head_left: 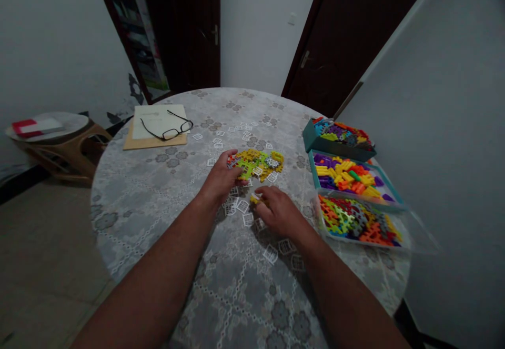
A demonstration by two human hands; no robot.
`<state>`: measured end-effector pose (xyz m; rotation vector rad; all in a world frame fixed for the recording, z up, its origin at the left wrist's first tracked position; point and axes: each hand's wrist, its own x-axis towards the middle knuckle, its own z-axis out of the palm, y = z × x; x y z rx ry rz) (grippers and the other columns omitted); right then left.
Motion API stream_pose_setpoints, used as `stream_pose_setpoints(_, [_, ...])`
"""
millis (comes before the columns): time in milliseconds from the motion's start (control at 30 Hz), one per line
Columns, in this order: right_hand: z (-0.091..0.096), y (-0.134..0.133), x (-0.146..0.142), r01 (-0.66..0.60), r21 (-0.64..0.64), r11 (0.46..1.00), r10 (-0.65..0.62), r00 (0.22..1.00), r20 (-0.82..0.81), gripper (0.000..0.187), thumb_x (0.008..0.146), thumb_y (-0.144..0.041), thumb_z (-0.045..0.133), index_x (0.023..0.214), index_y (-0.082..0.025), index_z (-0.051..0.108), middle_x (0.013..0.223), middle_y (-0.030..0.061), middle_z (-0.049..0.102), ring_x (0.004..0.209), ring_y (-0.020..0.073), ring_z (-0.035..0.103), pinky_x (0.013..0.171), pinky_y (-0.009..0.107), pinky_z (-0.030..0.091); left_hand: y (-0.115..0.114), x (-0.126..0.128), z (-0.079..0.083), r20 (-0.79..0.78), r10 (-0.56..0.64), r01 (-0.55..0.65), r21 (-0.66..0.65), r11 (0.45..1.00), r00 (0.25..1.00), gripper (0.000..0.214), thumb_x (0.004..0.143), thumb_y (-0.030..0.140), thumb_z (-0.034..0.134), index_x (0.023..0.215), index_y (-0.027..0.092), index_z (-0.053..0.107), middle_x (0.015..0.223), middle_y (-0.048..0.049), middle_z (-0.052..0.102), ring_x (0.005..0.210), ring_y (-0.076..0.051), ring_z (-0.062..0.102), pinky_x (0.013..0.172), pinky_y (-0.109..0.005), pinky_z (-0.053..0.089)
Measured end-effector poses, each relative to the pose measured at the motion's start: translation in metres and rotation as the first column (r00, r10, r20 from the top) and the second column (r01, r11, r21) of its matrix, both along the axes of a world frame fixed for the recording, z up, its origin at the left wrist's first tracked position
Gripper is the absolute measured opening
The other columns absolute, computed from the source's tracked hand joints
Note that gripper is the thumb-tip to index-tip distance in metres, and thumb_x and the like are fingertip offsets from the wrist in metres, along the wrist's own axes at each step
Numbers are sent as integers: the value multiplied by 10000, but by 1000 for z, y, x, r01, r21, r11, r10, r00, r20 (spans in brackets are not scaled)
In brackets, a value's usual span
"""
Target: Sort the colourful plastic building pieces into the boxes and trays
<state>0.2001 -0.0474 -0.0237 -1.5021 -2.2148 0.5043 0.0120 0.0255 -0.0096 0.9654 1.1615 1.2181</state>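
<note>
Lace-clothed round desk point(158, 222): nearest, the right hand point(278, 213) pinches a small yellow piece point(255, 199) among loose white pieces point(241, 206). Just beyond, the left hand point(221, 178), fingers curled, holds the edge of the yellow-green cluster point(260, 162). Only that patch looks joined; the trays point(389, 193) at right sit full.

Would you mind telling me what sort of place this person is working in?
Probably a room in a home: a round table under a lace-patterned cloth, dark wooden doors behind it, glasses on a notepad, and trays of colourful plastic pieces beside the right hand, which pinches a yellow piece.
</note>
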Motion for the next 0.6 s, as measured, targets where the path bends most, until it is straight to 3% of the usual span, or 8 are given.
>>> stream_pose_setpoints(100, [-2, 6, 2, 30, -20, 999, -31, 998, -61, 264, 1038, -204, 490, 1133, -172, 735, 1077, 116, 769, 1022, 242, 690, 955, 349, 493, -1, 1, 0, -4, -11, 11, 1, 1000, 1000, 730, 814, 81, 687, 1511, 250, 554, 1389, -168, 633, 902, -204, 723, 657, -323, 675])
stream_pose_setpoints(200, [-8, 13, 4, 133, 13, 991, -130, 983, -127, 253, 1002, -183, 476, 985, -191, 729, 983, 95, 763, 951, 236, 690, 894, 334, 487, -2, 3, 1, 2, -26, 26, -10, 1000, 1000, 706, 803, 74, 679, 1477, 252, 570, 1397, -162, 644, 933, -215, 729, 658, -317, 675])
stream_pose_setpoints(367, [-12, 18, 9, 251, -85, 964, -264, 925, -274, 247, 1008, -241, 474, 996, -228, 720, 945, 35, 767, 902, 210, 700, 829, 306, 490, -5, 4, 3, -1, -46, 46, -23, 999, 999, 694, 791, 66, 669, 1454, 249, 576, 1428, -153, 637, 965, -223, 724, 663, -321, 682])
stream_pose_setpoints(467, [-5, 12, 8, 187, -85, 979, -200, 963, -183, 207, 1037, -294, 517, 1007, -224, 710, 977, 47, 758, 926, 211, 693, 844, 313, 484, -6, 4, 5, 5, -41, 41, -27, 999, 999, 691, 791, 67, 678, 1449, 255, 584, 1431, -157, 638, 972, -226, 721, 659, -317, 678])
stream_pose_setpoints(600, [10, -3, 1, 101, -109, 989, -86, 986, 140, 264, 986, -468, 711, 1058, -214, 705, 1096, 108, 719, 979, 255, 672, 850, 347, 472, -7, 4, 9, 15, -23, 24, -49, 999, 1000, 696, 785, 58, 689, 1446, 255, 593, 1424, -160, 658, 938, -215, 728, 658, -302, 663])
